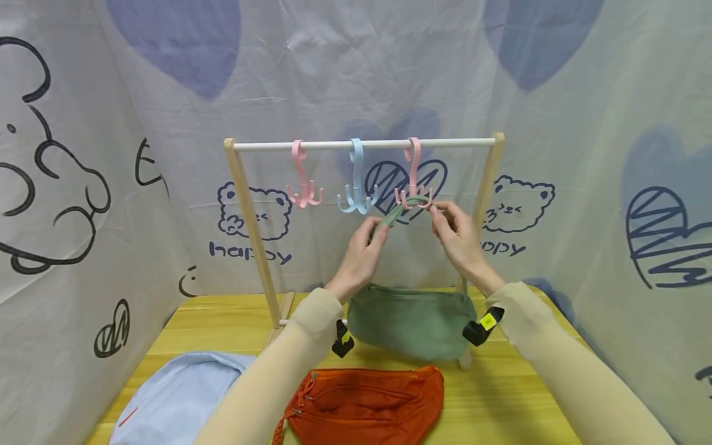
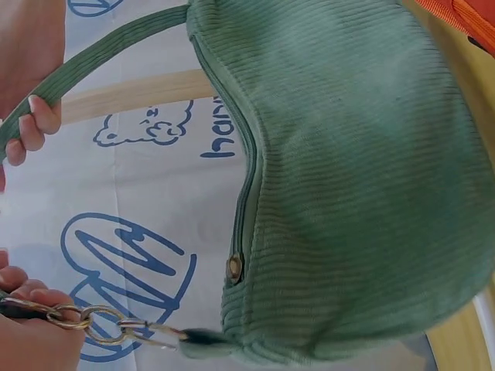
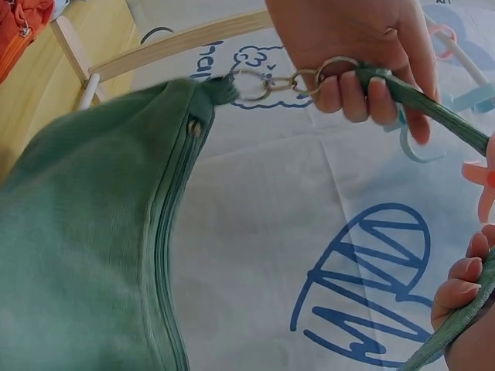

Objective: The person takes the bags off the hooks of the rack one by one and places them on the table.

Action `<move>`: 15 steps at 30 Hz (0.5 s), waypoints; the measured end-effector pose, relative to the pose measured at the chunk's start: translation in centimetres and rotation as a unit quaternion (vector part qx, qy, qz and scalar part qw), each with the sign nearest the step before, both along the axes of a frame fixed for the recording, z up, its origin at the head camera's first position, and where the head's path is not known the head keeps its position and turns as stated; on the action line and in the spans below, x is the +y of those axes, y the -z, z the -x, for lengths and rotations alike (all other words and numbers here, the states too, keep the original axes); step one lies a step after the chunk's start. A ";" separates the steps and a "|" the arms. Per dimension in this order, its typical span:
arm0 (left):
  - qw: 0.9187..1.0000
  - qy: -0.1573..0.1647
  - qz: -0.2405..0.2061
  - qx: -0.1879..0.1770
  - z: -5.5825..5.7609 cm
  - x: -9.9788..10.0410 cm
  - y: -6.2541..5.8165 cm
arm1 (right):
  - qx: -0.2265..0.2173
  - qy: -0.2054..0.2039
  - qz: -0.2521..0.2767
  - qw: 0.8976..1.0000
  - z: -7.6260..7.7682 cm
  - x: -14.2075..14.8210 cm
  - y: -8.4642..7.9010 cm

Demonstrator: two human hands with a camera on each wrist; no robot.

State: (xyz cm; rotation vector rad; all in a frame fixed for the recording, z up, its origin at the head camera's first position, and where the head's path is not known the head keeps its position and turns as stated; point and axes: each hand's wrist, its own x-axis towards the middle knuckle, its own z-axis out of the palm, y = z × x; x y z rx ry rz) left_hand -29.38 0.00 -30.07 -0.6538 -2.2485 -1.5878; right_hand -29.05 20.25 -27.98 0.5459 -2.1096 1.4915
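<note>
A green corduroy shoulder bag (image 1: 411,324) hangs by its strap below the rack's rod, its zipper along the top edge. My left hand (image 1: 358,253) grips the strap close to its end, where metal chain links (image 2: 104,325) join it to the bag. On the other side, my right hand (image 1: 458,238) holds the strap (image 2: 116,42) with curled fingers. Between the hands, the strap's top bend lies at the prongs of the right pink hook (image 1: 413,176); whether it bears on a prong I cannot tell.
A blue hook (image 1: 356,179) and another pink hook (image 1: 302,176) hang on the white rod (image 1: 456,143) of a wooden rack. In front, a red-orange waist bag (image 1: 367,402) and a light blue bag (image 1: 178,395) lie on the wooden table (image 1: 211,321). Printed cloth surrounds the table.
</note>
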 end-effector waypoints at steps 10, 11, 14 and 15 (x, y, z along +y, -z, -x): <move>0.999 -0.013 -0.016 0.028 0.0 -0.2 -0.7 | -0.021 -0.029 0.011 0.999 0.0 0.5 1.0; 0.999 -0.014 -0.017 0.029 0.0 -0.2 -0.7 | -0.024 -0.030 0.012 0.999 0.0 0.6 1.1; 0.999 -0.017 -0.021 0.028 0.0 -0.1 -0.9 | -0.033 -0.032 0.023 0.999 0.1 0.6 1.4; 0.999 -0.018 -0.024 0.029 0.0 -0.1 -1.0 | -0.033 -0.032 0.029 0.999 0.1 0.6 1.4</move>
